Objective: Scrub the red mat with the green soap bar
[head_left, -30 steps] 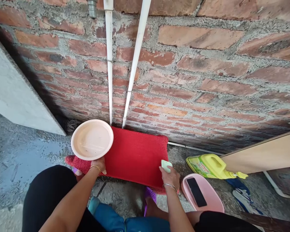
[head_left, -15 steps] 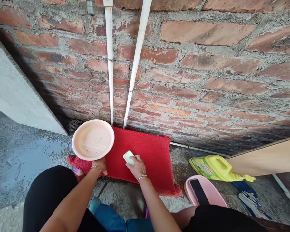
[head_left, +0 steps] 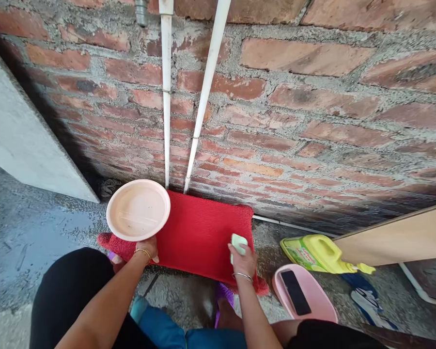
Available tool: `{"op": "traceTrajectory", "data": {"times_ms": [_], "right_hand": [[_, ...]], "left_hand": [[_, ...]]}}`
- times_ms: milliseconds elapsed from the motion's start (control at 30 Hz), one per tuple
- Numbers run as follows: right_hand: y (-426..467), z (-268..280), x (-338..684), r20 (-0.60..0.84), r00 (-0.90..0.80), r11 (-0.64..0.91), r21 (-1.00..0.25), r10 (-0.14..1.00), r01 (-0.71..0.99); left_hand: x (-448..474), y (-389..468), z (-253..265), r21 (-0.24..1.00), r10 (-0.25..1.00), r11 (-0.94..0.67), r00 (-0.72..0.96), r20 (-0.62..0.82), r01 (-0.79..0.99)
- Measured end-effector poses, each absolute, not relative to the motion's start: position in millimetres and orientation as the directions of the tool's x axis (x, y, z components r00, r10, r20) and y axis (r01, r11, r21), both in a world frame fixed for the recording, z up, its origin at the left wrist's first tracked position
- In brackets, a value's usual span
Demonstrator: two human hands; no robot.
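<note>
My left hand (head_left: 150, 247) grips a pale pink basin (head_left: 138, 210) at its near rim, with the fingers partly hidden under it. The basin sits over the left end of a red cloth (head_left: 199, 232) with fluffy edges, which is spread out in front of me. Closed in my right hand (head_left: 244, 261) is a small pale green block (head_left: 239, 245), and I cannot make out whether it is soap or a brush. That hand is over the right end of the cloth.
To the right lie a pink tub (head_left: 321, 298) with a dark flat object (head_left: 295, 292) in it, a yellow detergent jug (head_left: 321, 253) on its side and a blue-and-white slipper (head_left: 370, 303). A brick wall (head_left: 283, 140) with white pipes (head_left: 208, 92) rises behind. At left, a grey slab (head_left: 29, 121) stands over wet floor.
My right hand has moved to the right across the red cloth with the pale green block, from the middle to the right end. My left hand and the basin stay nearly in place.
</note>
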State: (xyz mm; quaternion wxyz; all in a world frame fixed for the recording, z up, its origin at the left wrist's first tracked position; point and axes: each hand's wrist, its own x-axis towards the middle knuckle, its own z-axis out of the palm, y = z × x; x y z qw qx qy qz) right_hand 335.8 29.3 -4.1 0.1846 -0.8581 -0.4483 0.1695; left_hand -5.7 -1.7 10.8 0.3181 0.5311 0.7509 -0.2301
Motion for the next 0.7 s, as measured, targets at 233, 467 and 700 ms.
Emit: {"op": "traceTrajectory", "data": {"times_ms": [233,467,700], "right_hand": [[26,-5,213,-0.08,-0.3,0.235,-0.447,0.951,0.863],[32,-11,281,-0.112,0.004,-0.053,-0.436,0.994,0.898],[32,-1,369,-0.224,0.663,-0.688,-0.404,0.714,0.603]], "left_hand": [[-4,0,18,-0.041,0.679,0.263,-0.216,-0.702,0.964],[-6,2,13,0.022,0.693,0.305,-0.205,-0.691,0.952],[-6,-1,6,0.089,0.673,0.394,-0.221,-0.706,0.915]]}}
